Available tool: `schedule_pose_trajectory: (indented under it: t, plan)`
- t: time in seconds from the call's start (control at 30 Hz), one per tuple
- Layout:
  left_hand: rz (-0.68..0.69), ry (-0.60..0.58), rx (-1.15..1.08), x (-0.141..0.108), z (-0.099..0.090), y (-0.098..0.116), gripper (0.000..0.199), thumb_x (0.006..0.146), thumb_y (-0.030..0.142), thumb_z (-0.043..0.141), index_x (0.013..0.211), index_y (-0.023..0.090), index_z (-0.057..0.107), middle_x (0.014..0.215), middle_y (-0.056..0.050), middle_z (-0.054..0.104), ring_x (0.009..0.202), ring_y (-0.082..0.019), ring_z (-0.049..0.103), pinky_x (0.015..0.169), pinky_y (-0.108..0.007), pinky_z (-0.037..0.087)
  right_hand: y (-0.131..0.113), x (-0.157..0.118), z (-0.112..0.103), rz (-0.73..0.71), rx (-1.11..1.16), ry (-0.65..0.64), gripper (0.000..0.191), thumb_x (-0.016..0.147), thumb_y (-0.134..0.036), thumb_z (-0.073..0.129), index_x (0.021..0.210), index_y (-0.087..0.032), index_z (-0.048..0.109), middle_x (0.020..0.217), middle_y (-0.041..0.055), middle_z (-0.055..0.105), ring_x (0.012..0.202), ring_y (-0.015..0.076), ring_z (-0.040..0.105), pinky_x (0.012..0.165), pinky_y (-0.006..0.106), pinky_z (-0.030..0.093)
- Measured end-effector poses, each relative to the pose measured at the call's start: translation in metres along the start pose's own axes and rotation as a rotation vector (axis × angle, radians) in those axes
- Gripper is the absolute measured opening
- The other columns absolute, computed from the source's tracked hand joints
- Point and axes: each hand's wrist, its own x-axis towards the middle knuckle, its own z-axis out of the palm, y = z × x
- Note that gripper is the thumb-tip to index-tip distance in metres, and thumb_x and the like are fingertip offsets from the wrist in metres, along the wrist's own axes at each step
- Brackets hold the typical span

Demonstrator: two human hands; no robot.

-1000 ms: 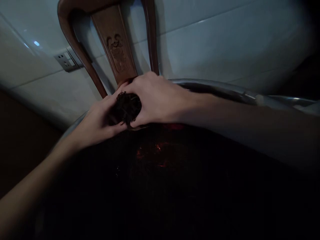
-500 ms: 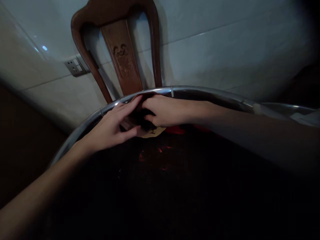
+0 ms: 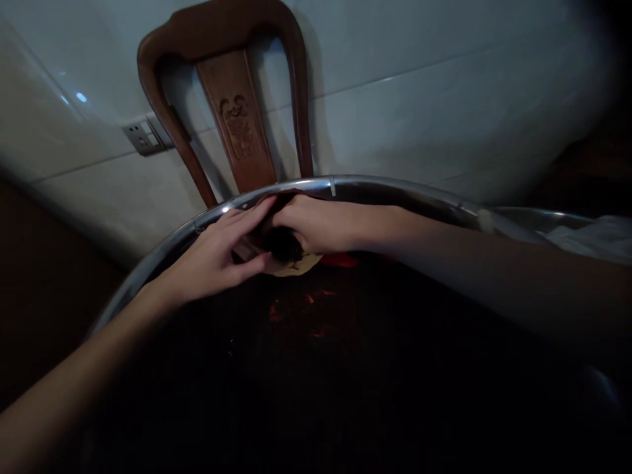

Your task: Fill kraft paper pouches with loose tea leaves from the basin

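Note:
Near the far rim of a large round metal-edged vessel or table, a pale yellowish piece (image 3: 296, 267) with a dark, clumped mass (image 3: 285, 245) on it lies between my hands. My left hand (image 3: 224, 253) rests at its left side, thumb and fingers spread around it. My right hand (image 3: 320, 224) is at its right, fingers curled down over the dark mass; what they hold is hidden. Something red (image 3: 340, 261) shows beneath my right wrist. The area below is too dark to make out.
Just past the metal rim (image 3: 316, 184) stands a carved wooden chair (image 3: 241, 125) against a tiled wall (image 3: 395, 112) with a socket (image 3: 143, 135). A whitish crumpled item (image 3: 597, 237) lies at the right beside another metal rim.
My right hand's fingers have shifted up slightly, and more of the dark mass shows between the hands. The whole view has moved a little; my left hand keeps its spread pose.

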Motion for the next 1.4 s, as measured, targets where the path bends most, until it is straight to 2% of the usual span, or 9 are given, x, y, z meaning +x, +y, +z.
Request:
schedule_pose_trajectory:
  t: [0.17, 0.37, 0.6, 0.77, 0.9, 1.07, 1.13, 1.3, 1.4]
  plan:
    - [0.011, 0.025, 0.018, -0.001, 0.001, -0.003, 0.069, 0.086, 0.043, 0.058, 0.145, 0.024, 0.029, 0.143, -0.007, 0.043, 0.126, -0.029, 0.045, 0.106, -0.044, 0.039, -0.009, 0.000, -0.007, -0.146, -0.040, 0.101, 0.022, 0.079, -0.016, 0.050, 0.091, -0.015, 0.068, 0.088, 0.0052, 0.065, 0.077, 0.0136, 0.056, 0.071, 0.027, 0.040]
    - [-0.001, -0.021, 0.022, 0.000, 0.002, -0.002, 0.070, 0.086, 0.042, 0.056, 0.146, 0.025, 0.025, 0.145, -0.006, 0.040, 0.128, -0.027, 0.042, 0.108, -0.043, 0.037, -0.022, 0.000, 0.001, 0.083, 0.000, -0.113, 0.035, 0.090, -0.030, 0.038, 0.088, -0.012, 0.068, 0.073, 0.0080, 0.063, 0.058, 0.0112, 0.050, 0.058, 0.027, 0.037]
    - [0.056, -0.071, 0.057, 0.001, 0.004, 0.000, 0.070, 0.087, 0.037, 0.054, 0.147, 0.025, 0.021, 0.147, -0.005, 0.036, 0.132, -0.027, 0.037, 0.110, -0.046, 0.033, 0.005, 0.004, 0.021, 0.225, -0.074, -0.198, 0.036, 0.081, -0.017, 0.042, 0.108, -0.010, 0.064, 0.094, 0.0126, 0.065, 0.072, 0.0144, 0.056, 0.067, 0.028, 0.042]
    - [0.047, -0.036, 0.038, 0.002, 0.001, 0.002, 0.068, 0.088, 0.042, 0.054, 0.147, 0.028, 0.023, 0.145, -0.004, 0.040, 0.128, -0.027, 0.041, 0.109, -0.046, 0.036, 0.012, 0.007, 0.010, 0.199, -0.042, 0.020, 0.033, 0.080, -0.020, 0.042, 0.101, -0.012, 0.066, 0.092, 0.0114, 0.065, 0.074, 0.0169, 0.058, 0.068, 0.030, 0.043]
    - [0.034, -0.042, 0.022, 0.001, 0.001, 0.001, 0.066, 0.088, 0.041, 0.054, 0.146, 0.029, 0.025, 0.145, -0.003, 0.040, 0.127, -0.027, 0.043, 0.108, -0.044, 0.036, 0.006, 0.006, 0.013, 0.204, 0.018, -0.031, 0.035, 0.085, -0.026, 0.039, 0.105, -0.011, 0.063, 0.092, 0.0115, 0.066, 0.071, 0.0162, 0.058, 0.064, 0.029, 0.043]
    - [0.045, -0.074, 0.026, 0.000, 0.002, -0.001, 0.066, 0.088, 0.036, 0.054, 0.146, 0.026, 0.024, 0.146, -0.004, 0.039, 0.129, -0.027, 0.039, 0.109, -0.046, 0.035, 0.013, 0.007, 0.024, 0.169, -0.096, -0.098, 0.047, 0.086, -0.027, 0.043, 0.130, -0.012, 0.050, 0.115, 0.0149, 0.061, 0.093, 0.0210, 0.058, 0.079, 0.033, 0.043]
    - [0.036, -0.064, 0.010, 0.000, 0.002, -0.002, 0.066, 0.088, 0.035, 0.054, 0.146, 0.025, 0.025, 0.146, -0.004, 0.039, 0.129, -0.026, 0.040, 0.109, -0.045, 0.034, 0.012, 0.007, 0.019, 0.090, -0.102, -0.056, 0.042, 0.085, -0.025, 0.043, 0.123, -0.013, 0.056, 0.110, 0.0130, 0.063, 0.089, 0.0201, 0.059, 0.078, 0.033, 0.043]
    - [-0.017, 0.001, -0.006, -0.002, -0.001, -0.003, 0.069, 0.085, 0.032, 0.056, 0.146, 0.023, 0.027, 0.141, -0.007, 0.044, 0.121, -0.028, 0.047, 0.103, -0.044, 0.041, -0.032, -0.005, -0.010, 0.048, -0.116, 0.023, 0.026, 0.078, -0.027, 0.048, 0.079, -0.012, 0.068, 0.066, 0.0071, 0.062, 0.056, 0.0129, 0.051, 0.056, 0.028, 0.039]
    - [-0.008, -0.006, 0.001, -0.003, -0.001, -0.004, 0.069, 0.084, 0.030, 0.055, 0.146, 0.025, 0.026, 0.142, -0.006, 0.044, 0.120, -0.028, 0.048, 0.102, -0.047, 0.040, -0.069, -0.017, -0.018, 0.105, -0.062, -0.177, 0.028, 0.076, -0.032, 0.052, 0.082, -0.012, 0.070, 0.058, 0.0050, 0.058, 0.051, 0.0129, 0.050, 0.053, 0.029, 0.039]
